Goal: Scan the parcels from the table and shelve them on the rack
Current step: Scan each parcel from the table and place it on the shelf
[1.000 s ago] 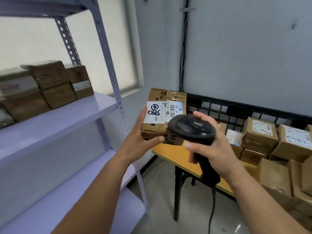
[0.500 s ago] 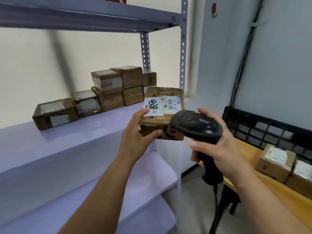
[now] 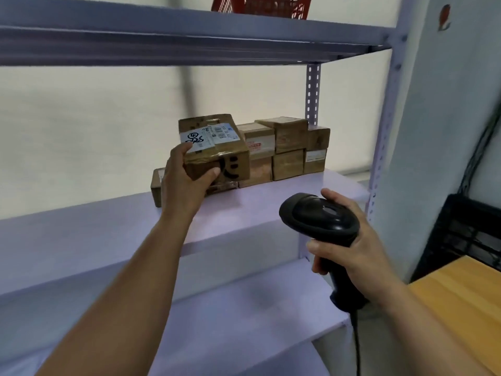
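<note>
Lilac rack shelf (image 3: 284, 198) carries stacked parcels (image 3: 288, 147); left of them we find the left hand (image 3: 187, 181) gripping a labelled parcel (image 3: 217, 149), before them the right hand (image 3: 363, 251) gripping a scanner (image 3: 317, 218).

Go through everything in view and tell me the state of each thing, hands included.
left hand, grips the labelled parcel's near corner.
labelled parcel, tilted, label up, held over the middle shelf, not yet let go.
right hand, grips the scanner by its handle.
scanner, held in the air, apart from the parcel.
stacked parcels, at rest on the middle shelf, two high.
red basket, on the top shelf.
</note>
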Available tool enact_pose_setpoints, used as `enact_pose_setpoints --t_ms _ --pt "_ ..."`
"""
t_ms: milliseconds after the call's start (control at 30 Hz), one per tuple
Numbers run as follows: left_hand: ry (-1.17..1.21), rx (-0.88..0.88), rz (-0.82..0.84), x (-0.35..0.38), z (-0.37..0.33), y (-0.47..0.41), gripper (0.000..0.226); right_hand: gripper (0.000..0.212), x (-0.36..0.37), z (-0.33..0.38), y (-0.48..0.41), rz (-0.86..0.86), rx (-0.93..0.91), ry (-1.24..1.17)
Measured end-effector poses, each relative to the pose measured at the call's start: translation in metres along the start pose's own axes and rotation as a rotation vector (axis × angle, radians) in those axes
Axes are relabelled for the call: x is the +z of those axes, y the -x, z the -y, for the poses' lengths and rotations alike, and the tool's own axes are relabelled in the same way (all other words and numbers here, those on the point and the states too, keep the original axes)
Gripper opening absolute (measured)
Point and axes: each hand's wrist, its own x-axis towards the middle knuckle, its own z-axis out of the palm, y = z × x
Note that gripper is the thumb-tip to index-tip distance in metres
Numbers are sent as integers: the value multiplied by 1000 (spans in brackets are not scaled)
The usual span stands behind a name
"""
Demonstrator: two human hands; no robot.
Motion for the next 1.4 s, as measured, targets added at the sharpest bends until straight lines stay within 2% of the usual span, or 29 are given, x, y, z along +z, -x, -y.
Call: enact_pose_setpoints --t_ms 133,367,667,867,967,1100,1233,1300,1400 --pt "-75 -28 -40 2 18 -44 66 78 12 -3 -19 19 21 9" --pt "-167 -74 -4 34 33 -103 69 76 15 3 -60 17 9 82" --pt "-209 -177 90 74 61 -122 69 77 5 -2 -77 -11 22 145" --pt "-195 -218 82 71 64 -115 95 77 -4 -7 -70 -9 23 133" --pt "-190 -201 21 67 58 -104 104 77 -7 -9 -64 6 17 103" --pt "-185 -139 -80 67 43 -75 98 78 -15 -13 -52 26 6 79" --pt "-209 -5 -91 76 25 -19 85 77 -29 -11 -29 30 7 49" --pt "-210 60 -23 86 17 15 73 78 -39 -10 -14 29 -3 34" --pt "-235 64 162 107 4 69 53 80 -58 -12 14 -6 0 26"
